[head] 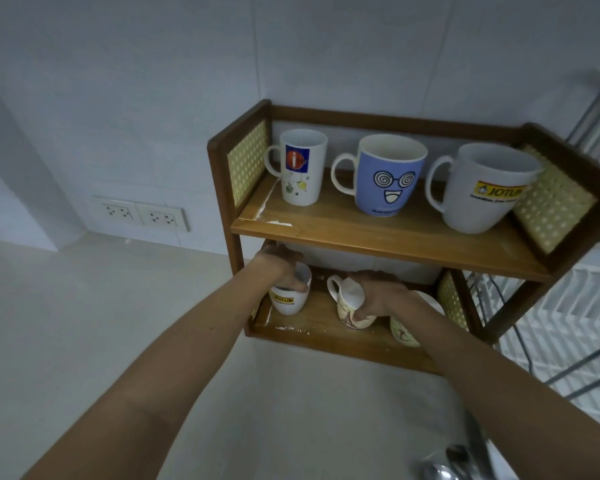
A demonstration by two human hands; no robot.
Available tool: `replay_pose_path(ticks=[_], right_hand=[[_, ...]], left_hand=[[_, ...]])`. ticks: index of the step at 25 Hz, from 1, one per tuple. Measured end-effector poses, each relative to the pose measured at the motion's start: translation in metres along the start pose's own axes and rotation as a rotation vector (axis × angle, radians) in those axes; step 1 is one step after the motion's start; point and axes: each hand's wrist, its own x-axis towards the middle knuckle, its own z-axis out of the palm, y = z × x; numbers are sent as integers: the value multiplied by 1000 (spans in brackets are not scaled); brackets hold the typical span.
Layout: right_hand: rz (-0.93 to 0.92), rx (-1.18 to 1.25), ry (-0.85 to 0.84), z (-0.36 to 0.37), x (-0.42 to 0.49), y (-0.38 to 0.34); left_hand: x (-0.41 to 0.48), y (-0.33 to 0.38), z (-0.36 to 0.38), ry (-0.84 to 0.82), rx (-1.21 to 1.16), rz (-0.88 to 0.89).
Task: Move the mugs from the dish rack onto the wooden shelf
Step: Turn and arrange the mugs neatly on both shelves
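Top board (378, 226) is full across: three mugs, narrow gaps between, front strip bare. Lower tier is tight, both arms filling the opening under that board, three mugs crowding it, bare wood (312, 323) only between the left two.

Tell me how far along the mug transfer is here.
Done: three mugs stand on the top shelf, the blue mug in the middle. In hand: the left hand grips a white mug and the right hand a cream mug on the lower shelf. Left: the visible part of the dish rack shows no mugs.
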Motion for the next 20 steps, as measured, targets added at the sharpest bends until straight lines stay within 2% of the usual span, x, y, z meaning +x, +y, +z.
replay_pose_path(ticks=[2, 4, 7, 13, 20], right_hand=[[-5, -3, 1, 1, 1, 1], [-11, -3, 4, 2, 1, 2], [-12, 18, -5, 2, 3, 4], [-106, 76, -51, -1, 4, 10], [-161, 96, -133, 0, 6, 20]], left_hand=[[2, 1, 1, 16, -6, -99], [1, -3, -2, 3, -63, -121], [-3, -8, -7, -94, -152, 40], [-8, -9, -6, -107, -133, 233], [-7, -11, -3, -104, -123, 314]])
